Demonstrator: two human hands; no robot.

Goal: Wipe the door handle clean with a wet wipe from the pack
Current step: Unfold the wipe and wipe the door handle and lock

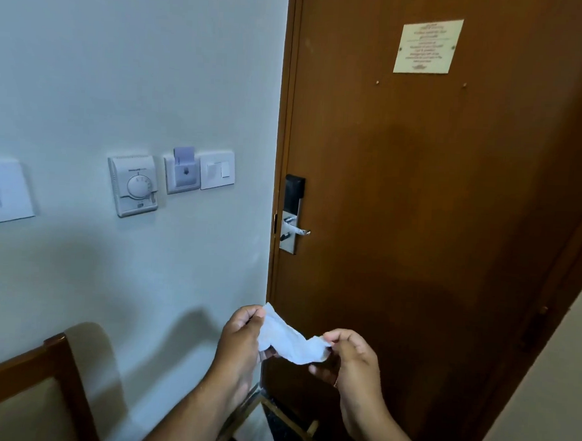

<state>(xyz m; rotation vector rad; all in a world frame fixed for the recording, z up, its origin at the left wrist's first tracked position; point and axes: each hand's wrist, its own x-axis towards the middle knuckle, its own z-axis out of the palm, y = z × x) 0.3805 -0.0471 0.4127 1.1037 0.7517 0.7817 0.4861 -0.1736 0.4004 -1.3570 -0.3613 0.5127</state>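
Far left edge, mid-height: white wall plate (1, 191), partly cut off by the frame. Lower left corner: wooden chair back (38, 385) w/ beige padded panel. Left-centre on the pale wall (122, 59): thermostat (133, 185) w/ round dial, then key-card holder (181, 174) w/ a card stuck in the top, then light switch (217, 170) touching it on the right.

Bottom centre: left hand (241, 332), forearm coming up from the bottom edge, fingers pinched shut on the upper left end of the wet wipe (292, 338). Wipe is white, crumpled, stretched between both hands, sagging a bit in the middle, held in front of the door's lower left part, well below the handle. Right hand (353, 362), just right of centre at the bottom, thumb + forefinger pinching the wipe's right end; other fingers curled underneath.

Centre to right: brown wooden door (436, 194), closed. On its left edge, mid-height: lock plate (291, 213), black top, metal below, w/ door handle (297, 231), a silver lever pointing right. Not touched by either hand. Upper right: cream notice sign (428, 45) on the door, text too blurred to read. Lower right corner: strip of pale wall. Pack not in view.
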